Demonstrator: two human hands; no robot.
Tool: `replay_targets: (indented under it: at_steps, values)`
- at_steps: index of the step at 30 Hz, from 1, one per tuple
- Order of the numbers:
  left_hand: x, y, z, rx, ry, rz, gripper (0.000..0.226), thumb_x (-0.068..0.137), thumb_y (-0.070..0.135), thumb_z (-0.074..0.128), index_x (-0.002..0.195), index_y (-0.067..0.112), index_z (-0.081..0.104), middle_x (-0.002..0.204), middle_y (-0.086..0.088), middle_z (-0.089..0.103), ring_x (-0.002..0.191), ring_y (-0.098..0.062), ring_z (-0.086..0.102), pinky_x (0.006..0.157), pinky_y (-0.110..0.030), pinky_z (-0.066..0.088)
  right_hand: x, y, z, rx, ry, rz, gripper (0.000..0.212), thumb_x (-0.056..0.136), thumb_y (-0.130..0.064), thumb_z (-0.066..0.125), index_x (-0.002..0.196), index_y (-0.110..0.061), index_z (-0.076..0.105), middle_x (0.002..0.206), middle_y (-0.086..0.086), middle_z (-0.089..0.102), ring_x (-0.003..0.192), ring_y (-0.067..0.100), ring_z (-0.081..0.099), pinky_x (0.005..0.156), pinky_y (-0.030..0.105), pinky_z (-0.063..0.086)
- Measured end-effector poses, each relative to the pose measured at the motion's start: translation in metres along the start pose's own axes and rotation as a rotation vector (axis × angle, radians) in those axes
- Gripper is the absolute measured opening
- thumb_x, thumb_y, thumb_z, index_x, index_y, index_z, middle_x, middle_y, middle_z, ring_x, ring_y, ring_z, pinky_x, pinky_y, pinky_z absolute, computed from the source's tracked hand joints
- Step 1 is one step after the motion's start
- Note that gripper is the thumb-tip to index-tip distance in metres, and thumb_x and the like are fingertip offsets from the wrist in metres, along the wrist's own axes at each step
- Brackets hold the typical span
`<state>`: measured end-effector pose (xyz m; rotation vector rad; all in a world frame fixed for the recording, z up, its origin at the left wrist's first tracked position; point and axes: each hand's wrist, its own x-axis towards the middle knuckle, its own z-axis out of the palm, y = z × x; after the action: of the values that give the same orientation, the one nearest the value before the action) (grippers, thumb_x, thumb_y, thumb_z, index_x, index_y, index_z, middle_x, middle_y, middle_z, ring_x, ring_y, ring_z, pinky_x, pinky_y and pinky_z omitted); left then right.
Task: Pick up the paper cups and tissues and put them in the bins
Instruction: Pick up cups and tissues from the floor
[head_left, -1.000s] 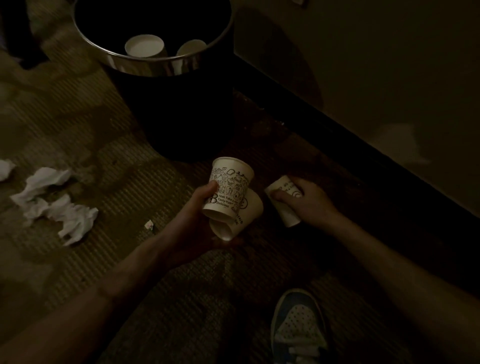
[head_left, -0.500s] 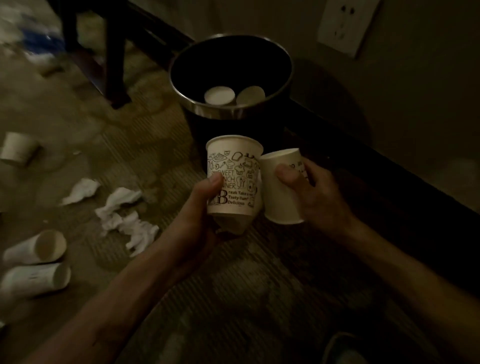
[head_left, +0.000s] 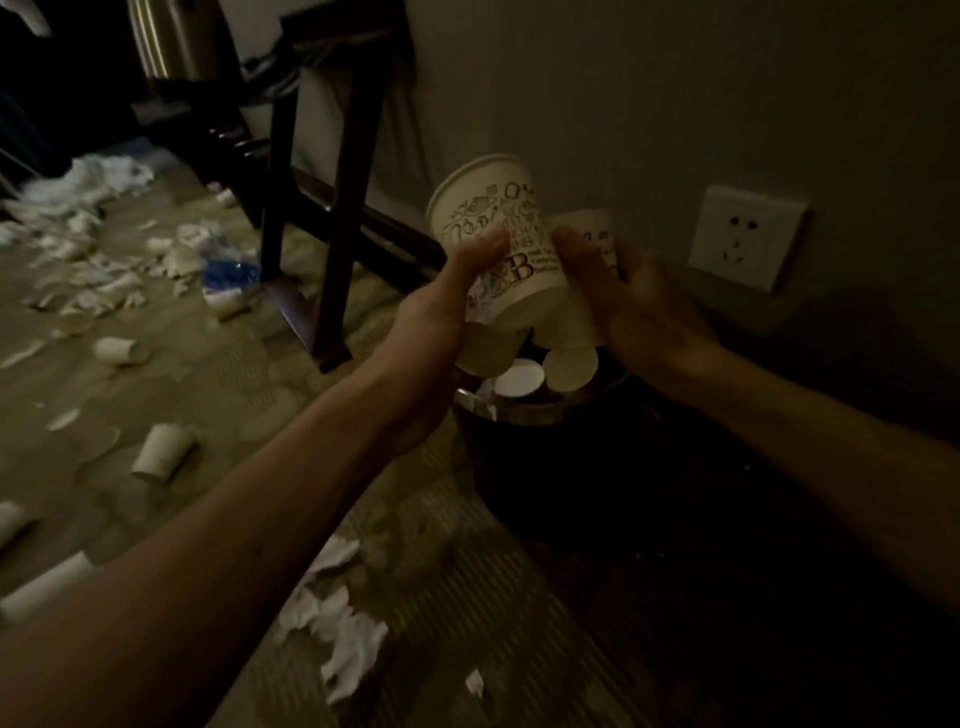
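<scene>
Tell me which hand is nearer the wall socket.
Right. The right hand, holding a second cup, sits just left of the socket in the picture. The left hand, gripping the printed cup, is farther left, beyond both cups.

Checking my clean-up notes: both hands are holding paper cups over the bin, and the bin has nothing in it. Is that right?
Not quite. The head view shows the left hand and the right hand holding paper cups over the bin, but the bin is not empty: at least two white cups already lie inside it.
</scene>
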<state>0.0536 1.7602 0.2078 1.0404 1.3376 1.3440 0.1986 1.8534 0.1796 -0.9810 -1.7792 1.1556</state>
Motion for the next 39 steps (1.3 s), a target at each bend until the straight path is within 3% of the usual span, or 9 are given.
replay_targets:
  at_steps: [6, 9, 13, 15, 19, 22, 27, 32, 39]
  values:
    - [0.063, -0.001, 0.001, 0.139, 0.008, -0.169, 0.057, 0.083, 0.059, 0.061, 0.121, 0.017, 0.062, 0.116, -0.008, 0.072, 0.109, -0.025, 0.068, 0.104, -0.046, 0.047, 0.037, 0.041, -0.007, -0.360, -0.021, 0.029, 0.061, 0.093, -0.070, 0.029, 0.116, -0.022, 0.060, 0.102, 0.001, 0.066, 0.091, 0.020, 0.061, 0.078, 0.032, 0.045]
    - [0.088, -0.007, -0.005, 0.227, -0.002, -0.285, 0.065, 0.086, 0.062, 0.059, 0.128, 0.013, 0.058, 0.118, -0.012, 0.071, 0.108, -0.029, 0.069, 0.103, -0.047, 0.049, 0.043, 0.054, -0.011, -0.547, -0.081, 0.021, 0.058, 0.094, -0.067, 0.029, 0.096, -0.020, 0.064, 0.089, 0.001, 0.067, 0.083, 0.017, 0.060, 0.072, 0.019, 0.043]
    - [0.100, -0.024, -0.021, 0.359, 0.089, -0.452, 0.084, 0.081, 0.067, 0.063, 0.139, 0.009, 0.046, 0.118, -0.017, 0.068, 0.101, -0.033, 0.070, 0.095, -0.049, 0.054, 0.041, 0.063, -0.016, -0.830, -0.181, -0.017, 0.067, 0.093, -0.068, 0.025, 0.084, -0.023, 0.074, 0.096, 0.004, 0.066, 0.113, 0.023, 0.051, 0.090, 0.039, 0.032]
    - [0.100, -0.030, -0.027, 0.452, 0.120, -0.455, 0.083, 0.077, 0.060, 0.072, 0.136, 0.006, 0.050, 0.113, -0.013, 0.071, 0.094, -0.028, 0.073, 0.085, -0.043, 0.059, 0.037, 0.060, -0.020, -0.898, -0.205, -0.089, 0.072, 0.089, -0.072, 0.020, 0.079, -0.026, 0.075, 0.085, -0.001, 0.067, 0.104, 0.021, 0.056, 0.095, 0.044, 0.033]
    - [0.096, -0.036, -0.032, 0.681, 0.178, -0.369, 0.054, 0.078, 0.041, 0.080, 0.114, 0.005, 0.063, 0.095, -0.008, 0.072, 0.062, -0.011, 0.072, 0.045, -0.020, 0.052, 0.026, 0.048, -0.028, -0.828, -0.172, -0.218, 0.061, 0.091, -0.066, 0.029, 0.083, -0.029, 0.077, 0.068, -0.009, 0.065, 0.078, 0.015, 0.063, 0.090, 0.037, 0.041]
    - [0.079, -0.028, -0.036, 0.783, 0.195, -0.207, 0.019, 0.087, 0.035, 0.072, 0.090, 0.016, 0.069, 0.088, -0.001, 0.072, 0.062, -0.004, 0.069, 0.044, -0.014, 0.048, 0.004, 0.040, -0.025, -0.773, 0.006, -0.386, 0.053, 0.094, -0.059, 0.039, 0.083, -0.023, 0.076, 0.064, -0.005, 0.059, 0.075, 0.019, 0.060, 0.082, 0.034, 0.035]
    - [0.015, 0.001, -0.044, 1.078, 0.127, 0.057, 0.037, 0.091, 0.029, 0.067, 0.062, 0.008, 0.059, 0.048, 0.012, 0.052, 0.040, 0.000, 0.048, 0.038, -0.010, 0.034, -0.058, 0.028, 0.017, -0.393, 0.014, -0.550, 0.030, 0.089, -0.044, 0.056, 0.089, -0.016, 0.067, 0.075, -0.003, 0.063, 0.072, 0.013, 0.057, 0.065, 0.032, 0.048]
    - [-0.083, 0.008, -0.071, 1.324, -0.129, -0.062, 0.041, 0.090, 0.035, 0.064, 0.054, 0.021, 0.053, 0.050, 0.013, 0.053, 0.043, -0.003, 0.049, 0.044, -0.012, 0.038, -0.111, 0.039, 0.082, -0.165, -0.201, -0.394, 0.022, 0.083, -0.033, 0.067, 0.089, -0.013, 0.063, 0.075, -0.002, 0.060, 0.069, 0.014, 0.059, 0.060, 0.036, 0.052]
    - [-0.175, -0.072, -0.159, 1.387, -0.105, -0.324, 0.036, 0.091, 0.050, 0.059, 0.061, 0.030, 0.053, 0.051, 0.016, 0.052, 0.057, 0.004, 0.057, 0.047, -0.014, 0.033, -0.149, 0.077, 0.173, -0.219, -0.458, -0.258, 0.012, 0.083, -0.023, 0.074, 0.088, -0.019, 0.064, 0.076, -0.005, 0.060, 0.068, 0.009, 0.057, 0.058, 0.024, 0.045]
